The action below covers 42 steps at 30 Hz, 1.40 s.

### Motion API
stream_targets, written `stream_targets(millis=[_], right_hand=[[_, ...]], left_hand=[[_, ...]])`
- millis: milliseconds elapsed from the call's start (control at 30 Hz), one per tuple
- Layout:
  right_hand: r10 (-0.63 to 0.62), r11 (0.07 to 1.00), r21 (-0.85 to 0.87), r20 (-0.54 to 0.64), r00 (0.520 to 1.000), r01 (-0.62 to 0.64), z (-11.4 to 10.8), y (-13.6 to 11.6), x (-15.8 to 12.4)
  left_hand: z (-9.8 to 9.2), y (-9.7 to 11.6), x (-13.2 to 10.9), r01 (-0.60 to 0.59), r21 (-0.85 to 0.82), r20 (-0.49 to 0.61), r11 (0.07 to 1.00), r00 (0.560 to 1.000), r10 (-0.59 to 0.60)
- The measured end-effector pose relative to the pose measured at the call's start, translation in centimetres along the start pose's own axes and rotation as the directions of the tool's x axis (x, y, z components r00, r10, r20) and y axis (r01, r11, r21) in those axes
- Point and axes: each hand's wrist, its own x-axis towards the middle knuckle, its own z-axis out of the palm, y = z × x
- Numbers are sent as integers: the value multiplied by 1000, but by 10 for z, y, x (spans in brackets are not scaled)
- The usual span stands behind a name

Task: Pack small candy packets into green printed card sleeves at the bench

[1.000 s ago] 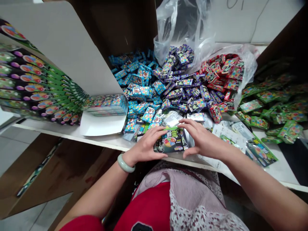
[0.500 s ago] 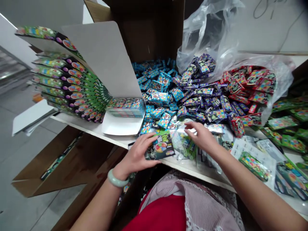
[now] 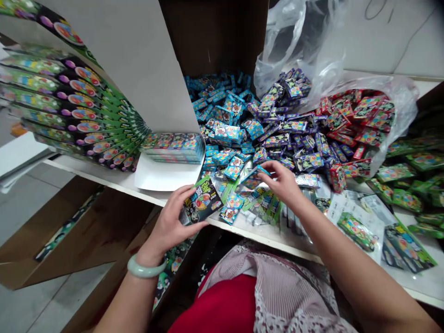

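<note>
My left hand (image 3: 173, 215) grips a flat black-and-green printed packet (image 3: 204, 200) by its left side, over the table's front edge. My right hand (image 3: 281, 181) pinches a small blue packet (image 3: 259, 171) between thumb and fingers, just in front of the blue heap. Another blue packet (image 3: 231, 208) lies by the front edge, between the two hands. Below my right hand are several green-topped packets (image 3: 265, 203), partly under clear plastic.
Behind are heaps of blue packets (image 3: 227, 132), purple packets (image 3: 293, 127), red packets (image 3: 373, 115) and green packets (image 3: 421, 169). An open display box (image 3: 159, 178) with rows of packets stands left, beside fanned printed cartons (image 3: 83, 99). A cardboard box (image 3: 69, 226) sits below.
My left hand has moved left with the black-and-green packet, now tilted. My right hand, seen without a packet before, now pinches a blue one. A blue packet now shows between the hands.
</note>
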Motion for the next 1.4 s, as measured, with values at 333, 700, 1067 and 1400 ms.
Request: stream_targets(millis=[333, 700, 1067, 1400], right_hand=[[407, 854, 373, -43, 912, -364, -40, 27, -46], [-8, 842, -517, 274, 962, 154, -56, 13, -71], [-292, 841, -432, 148, 945, 327, -68, -11, -49], [-285, 755, -418, 486, 826, 506, -90, -44, -73]], left_hand=[[23, 27, 35, -175, 21, 114, 984, 979, 172], [35, 28, 40, -199, 66, 173, 978, 967, 186], [38, 37, 48, -261, -8, 230, 965, 939, 256], [55, 64, 66, -408, -135, 301, 903, 852, 429]])
